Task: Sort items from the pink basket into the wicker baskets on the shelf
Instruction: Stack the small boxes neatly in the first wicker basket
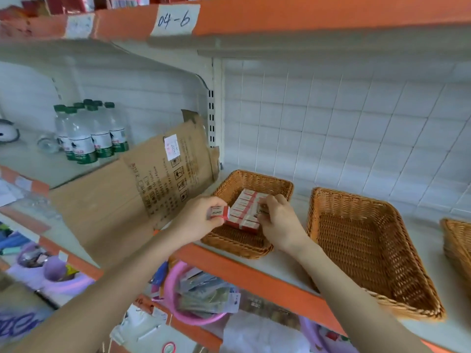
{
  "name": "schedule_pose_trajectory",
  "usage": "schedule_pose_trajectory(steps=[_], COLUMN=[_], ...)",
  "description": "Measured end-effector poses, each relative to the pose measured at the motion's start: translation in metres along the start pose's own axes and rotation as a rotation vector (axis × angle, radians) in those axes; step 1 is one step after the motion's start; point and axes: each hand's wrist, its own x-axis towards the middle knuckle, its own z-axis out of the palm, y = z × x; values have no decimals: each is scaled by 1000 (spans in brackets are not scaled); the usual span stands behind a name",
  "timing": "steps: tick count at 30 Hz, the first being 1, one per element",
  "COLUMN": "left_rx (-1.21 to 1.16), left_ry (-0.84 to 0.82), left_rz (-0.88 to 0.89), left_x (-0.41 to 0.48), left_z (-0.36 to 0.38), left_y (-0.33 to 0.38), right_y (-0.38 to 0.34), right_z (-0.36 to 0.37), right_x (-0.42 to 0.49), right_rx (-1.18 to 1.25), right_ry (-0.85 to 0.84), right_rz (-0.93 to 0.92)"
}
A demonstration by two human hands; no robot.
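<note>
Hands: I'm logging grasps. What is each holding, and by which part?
Left hand pinches a small red-and-white box by its upper and lower edges. Right hand pinches a second box, hold point hidden.

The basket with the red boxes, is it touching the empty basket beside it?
Apart. The head view shows bare white shelf between the filled basket and the empty basket.

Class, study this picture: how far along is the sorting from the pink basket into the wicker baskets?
Done: rows of red-and-white boxes fill part of the left wicker basket. In hand: the left hand holds one box, the right hand pinches a second box at the rows. Left: the middle wicker basket holds nothing, and the pink basket below still contains packets.
</note>
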Motion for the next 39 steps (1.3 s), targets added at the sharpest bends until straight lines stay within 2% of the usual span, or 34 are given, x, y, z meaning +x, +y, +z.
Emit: schedule_pose_trajectory(steps=[9, 13, 22, 34, 39], left_rx=[201, 181, 201, 279, 330], left_ry=[-285, -379, -430, -486, -461], left_rz=[63, 42, 58, 133, 149], left_x=[43, 49, 58, 64, 67], left_z=[22, 28, 35, 36, 39], left_y=[-20, -25, -33, -38, -42], right_y=[3, 5, 1, -1, -1], right_z=[15, 17, 27, 35, 39], right_x=[27, 26, 20, 19, 21], right_rx=[-11, -4, 0, -27, -23], right_ry=[26, 26, 77, 120, 121], right_rz=[47, 78, 175, 191, 188])
